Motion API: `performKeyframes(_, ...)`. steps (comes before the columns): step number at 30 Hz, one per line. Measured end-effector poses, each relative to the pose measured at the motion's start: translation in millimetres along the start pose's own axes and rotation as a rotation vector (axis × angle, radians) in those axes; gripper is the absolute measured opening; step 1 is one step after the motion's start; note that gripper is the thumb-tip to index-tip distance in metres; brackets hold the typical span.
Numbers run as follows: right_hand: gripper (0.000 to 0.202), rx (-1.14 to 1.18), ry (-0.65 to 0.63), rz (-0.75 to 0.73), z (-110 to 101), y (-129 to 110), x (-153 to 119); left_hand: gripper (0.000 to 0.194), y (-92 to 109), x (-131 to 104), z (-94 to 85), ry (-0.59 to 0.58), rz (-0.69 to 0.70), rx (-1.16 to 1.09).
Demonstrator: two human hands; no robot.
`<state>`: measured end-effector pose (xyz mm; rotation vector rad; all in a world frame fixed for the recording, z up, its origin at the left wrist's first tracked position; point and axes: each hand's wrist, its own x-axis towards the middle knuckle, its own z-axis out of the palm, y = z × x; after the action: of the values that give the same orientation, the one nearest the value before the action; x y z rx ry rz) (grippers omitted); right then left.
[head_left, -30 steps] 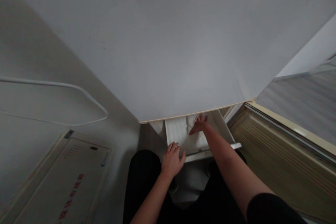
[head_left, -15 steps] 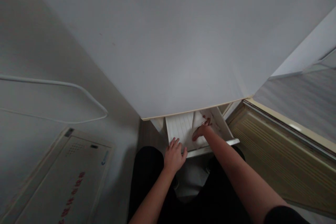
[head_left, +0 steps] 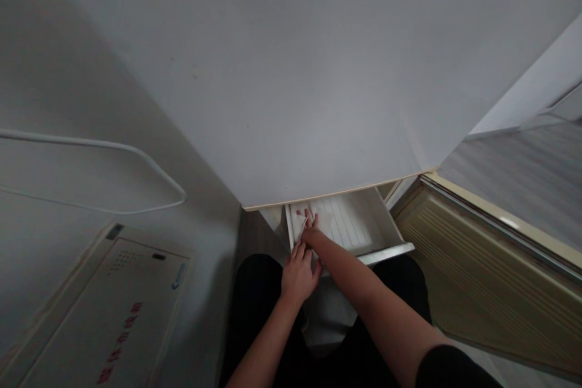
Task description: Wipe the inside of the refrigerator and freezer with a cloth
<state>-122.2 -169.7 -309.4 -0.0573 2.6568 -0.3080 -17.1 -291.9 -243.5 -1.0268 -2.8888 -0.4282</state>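
Note:
A whitish drawer (head_left: 394, 250) with a ribbed bottom is pulled out below the white cabinet. My right hand (head_left: 311, 231) reaches into its left side with the fingers extended, pressing a thin white cloth (head_left: 302, 222) against the inside. The cloth is mostly hidden under the palm; whether it is fabric or paper I cannot tell. My left hand (head_left: 299, 276) grips the drawer's front rim near its left corner, fingers over the edge. The right wrist passes close over the left fingertips.
An open yellowish door (head_left: 491, 267) with a ribbed inner face stands to the right. The tall white cabinet front (head_left: 309, 85) rises above the drawer. On the left wall are a white cable (head_left: 136, 151) and a metal box (head_left: 118, 309) with red characters. My knees flank the drawer.
My right hand has moved left across the drawer with the white cloth, from its right half to the left side. My left hand stays on the front rim.

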Motion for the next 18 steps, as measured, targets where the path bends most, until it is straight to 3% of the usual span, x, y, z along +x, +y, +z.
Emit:
performKeyframes(3, 0.083, 0.02, -0.026, -0.116, -7.0, 17.7, 1.0, 0.03, -0.3, -0.2, -0.1, 0.02, -0.005, -0.023)
performKeyframes(7, 0.108, 0.102, -0.098, -0.229, -30.2, 62.7, -12.2, 0.027, 0.6, 0.4, 0.4, 0.044, -0.003, -0.054)
performKeyframes(10, 0.117, 0.109, -0.065, -0.088, -37.8, 103.2, -29.0, 0.026, 0.4, 0.7, 1.7, 0.031, -0.01, -0.053)
performKeyframes(14, 0.127, 0.102, 0.014, 0.253, -30.2, 159.7, -52.1, 0.026, -1.4, 0.2, 1.3, 0.023, -0.019, -0.037)
performKeyframes(18, 0.139, 0.152, -0.018, 0.408, -17.7, 186.3, -68.2, 0.027, 4.5, -3.8, -3.0, 0.06, 0.019, 0.004)
